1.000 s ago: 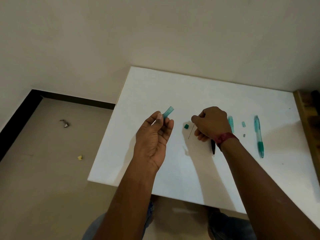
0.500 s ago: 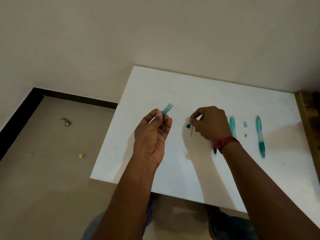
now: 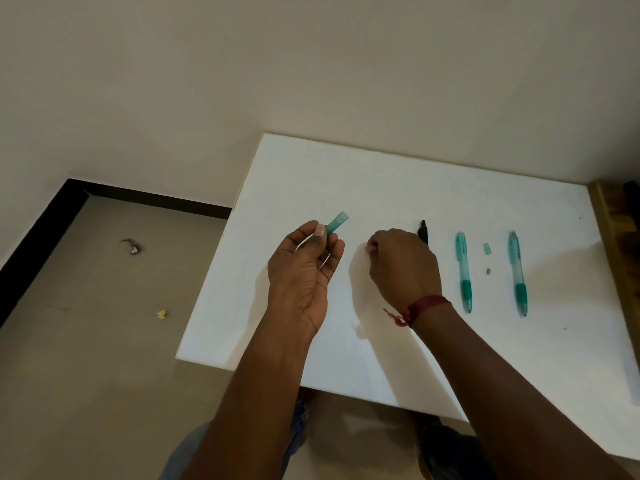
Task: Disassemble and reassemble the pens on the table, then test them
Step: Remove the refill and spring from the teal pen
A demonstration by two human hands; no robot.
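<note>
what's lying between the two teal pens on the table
In the head view, two small loose parts lie between the left teal pen and right teal pen: a pale teal piece and a tiny grey piece.

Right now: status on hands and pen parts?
Left hand pinches teal barrel piece, raised. Right hand fisted on table, contents hidden. Two teal pens lying clear.

Bare forearms; red thread band [image 3: 427, 304] on right wrist; blue jeans [image 3: 298, 431]
</note>
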